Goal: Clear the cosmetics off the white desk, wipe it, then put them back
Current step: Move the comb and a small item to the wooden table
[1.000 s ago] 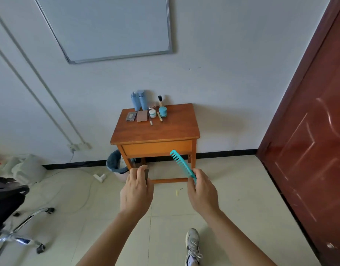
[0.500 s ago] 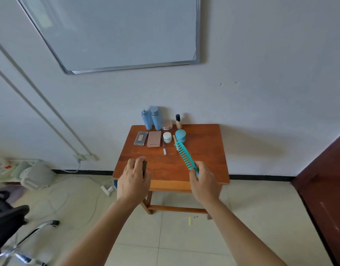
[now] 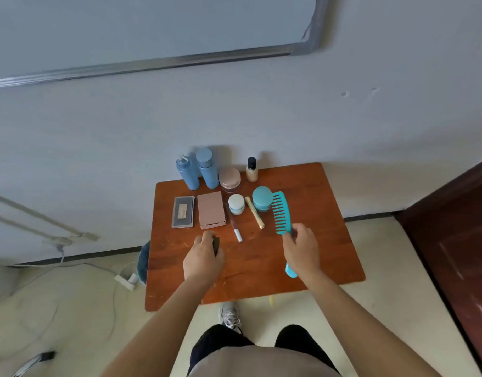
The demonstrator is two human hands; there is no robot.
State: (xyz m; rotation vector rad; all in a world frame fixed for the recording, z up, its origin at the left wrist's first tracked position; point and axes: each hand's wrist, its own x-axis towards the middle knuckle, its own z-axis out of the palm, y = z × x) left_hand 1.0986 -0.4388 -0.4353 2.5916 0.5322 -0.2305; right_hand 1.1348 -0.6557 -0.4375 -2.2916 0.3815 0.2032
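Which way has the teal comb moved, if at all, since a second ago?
Yes. The comb, in the right hand, went forward: from short of the front edge of the wooden table to above its top, tip beside the teal jar.

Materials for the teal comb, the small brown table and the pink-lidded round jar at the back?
Teal wide-tooth comb, held in the right hand: likely moulded plastic, one even colour, satin. Small reddish-brown table: wood or veneer, faint grain, light sheen, scuffs. Round jar with pink lid: lid plastic or metal, soft sheen; clear body, glass or plastic, cannot tell.
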